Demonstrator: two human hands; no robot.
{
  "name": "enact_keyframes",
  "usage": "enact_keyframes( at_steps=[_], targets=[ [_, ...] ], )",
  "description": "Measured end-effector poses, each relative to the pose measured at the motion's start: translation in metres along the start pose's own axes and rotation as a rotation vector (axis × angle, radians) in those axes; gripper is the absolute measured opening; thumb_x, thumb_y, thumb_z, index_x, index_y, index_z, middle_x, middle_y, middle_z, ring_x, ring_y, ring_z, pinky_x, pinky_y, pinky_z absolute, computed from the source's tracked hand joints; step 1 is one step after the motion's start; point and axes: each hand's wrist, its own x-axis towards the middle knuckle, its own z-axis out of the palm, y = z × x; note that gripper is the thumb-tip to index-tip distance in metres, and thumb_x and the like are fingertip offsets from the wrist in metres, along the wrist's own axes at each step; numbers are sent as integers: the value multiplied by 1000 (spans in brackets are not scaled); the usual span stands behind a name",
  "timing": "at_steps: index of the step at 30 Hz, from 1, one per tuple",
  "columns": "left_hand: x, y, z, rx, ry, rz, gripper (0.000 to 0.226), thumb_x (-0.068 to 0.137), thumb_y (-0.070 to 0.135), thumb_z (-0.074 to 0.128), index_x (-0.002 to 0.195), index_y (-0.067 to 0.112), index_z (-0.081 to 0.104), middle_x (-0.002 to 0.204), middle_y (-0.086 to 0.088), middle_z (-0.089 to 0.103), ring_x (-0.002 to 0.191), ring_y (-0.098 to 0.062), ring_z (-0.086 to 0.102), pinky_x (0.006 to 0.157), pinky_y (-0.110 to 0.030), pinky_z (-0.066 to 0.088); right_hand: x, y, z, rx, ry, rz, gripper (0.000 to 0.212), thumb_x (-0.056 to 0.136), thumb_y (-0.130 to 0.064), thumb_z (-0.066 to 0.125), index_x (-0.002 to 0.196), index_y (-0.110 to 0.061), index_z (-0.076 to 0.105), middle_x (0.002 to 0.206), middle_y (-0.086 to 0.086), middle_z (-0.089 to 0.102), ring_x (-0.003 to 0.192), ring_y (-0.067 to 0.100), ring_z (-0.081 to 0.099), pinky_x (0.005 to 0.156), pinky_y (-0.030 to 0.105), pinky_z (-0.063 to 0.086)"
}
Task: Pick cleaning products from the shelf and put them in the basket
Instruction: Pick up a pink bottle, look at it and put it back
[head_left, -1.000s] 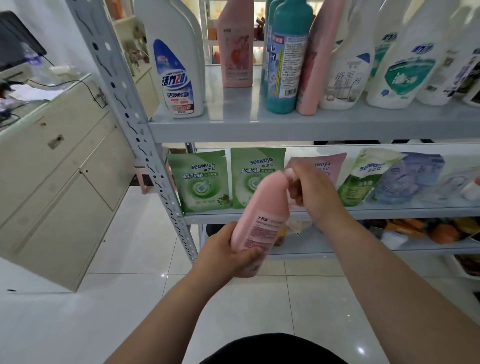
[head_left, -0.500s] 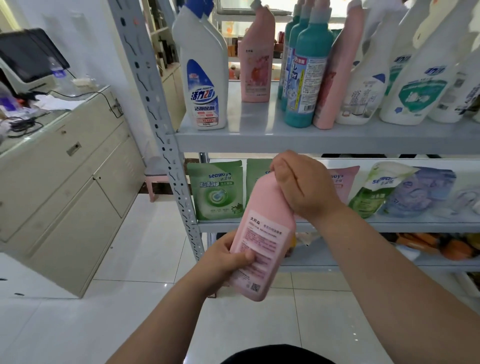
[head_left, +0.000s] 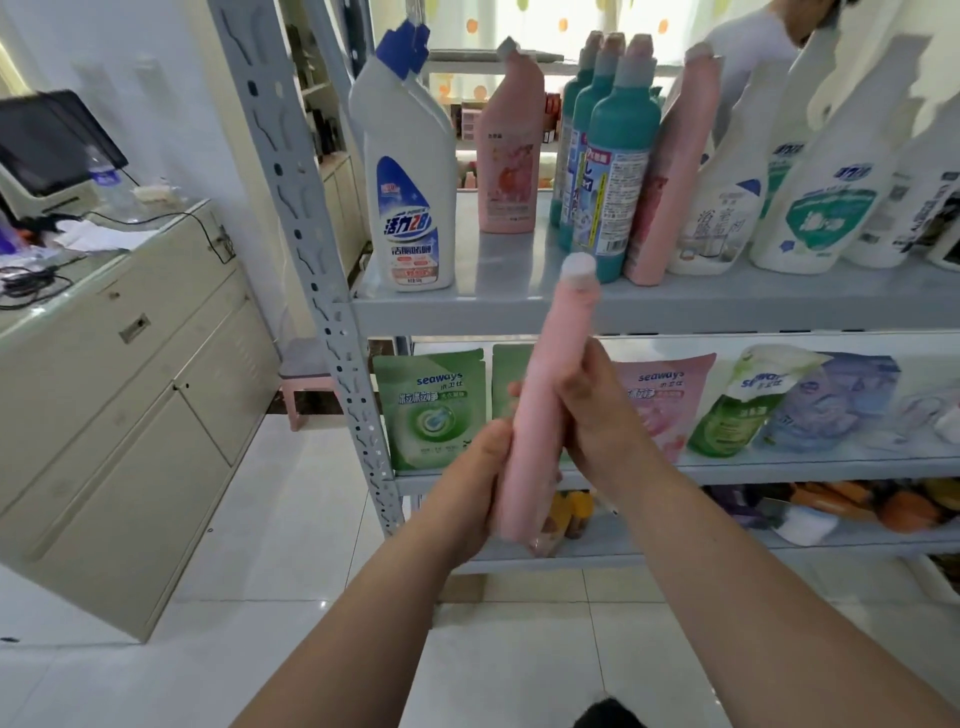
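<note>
A tall pink bottle (head_left: 540, 395) with a white cap stands nearly upright in front of the grey metal shelf (head_left: 623, 306), narrow side toward me. My left hand (head_left: 478, 483) grips its lower part. My right hand (head_left: 597, 410) holds its middle from the right side. On the upper shelf stand a white and blue toilet cleaner (head_left: 405, 176), a pink bottle (head_left: 511, 150), teal bottles (head_left: 613, 171), another pink bottle (head_left: 675, 176) and white spray bottles (head_left: 815, 171). No basket is in view.
Green, pink and purple refill pouches (head_left: 431, 410) lean on the middle shelf. Orange items (head_left: 904, 509) lie on the lowest shelf. A beige cabinet (head_left: 119, 395) with a monitor (head_left: 47, 140) stands at the left. A person's sleeve (head_left: 748, 41) shows behind the shelf. White tile floor lies below.
The pink bottle has turned from tilted with its label facing me to nearly upright and edge-on. My right hand slid from its neck down to its middle. The view tilted upward.
</note>
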Motion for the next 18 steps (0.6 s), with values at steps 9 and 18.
enact_keyframes(
  at_steps=[9, 18],
  targets=[
    [39, 35, 12, 319, 117, 348, 43, 93, 65, 53, 130, 45, 61, 120, 4, 73, 109, -20, 72, 87, -45, 62, 37, -29, -51, 33, 21, -153, 56, 83, -45, 86, 132, -43, 58, 126, 2, 71, 117, 24, 69, 88, 41, 60],
    [173, 150, 24, 505, 454, 535, 29, 99, 28, 57, 128, 34, 52, 113, 19, 60, 103, 2, 60, 86, -23, 50, 72, -87, -68, -13, 150, -296, 51, 74, -45, 83, 119, -52, 61, 116, -8, 75, 103, 15, 74, 74, 31, 63]
  ],
)
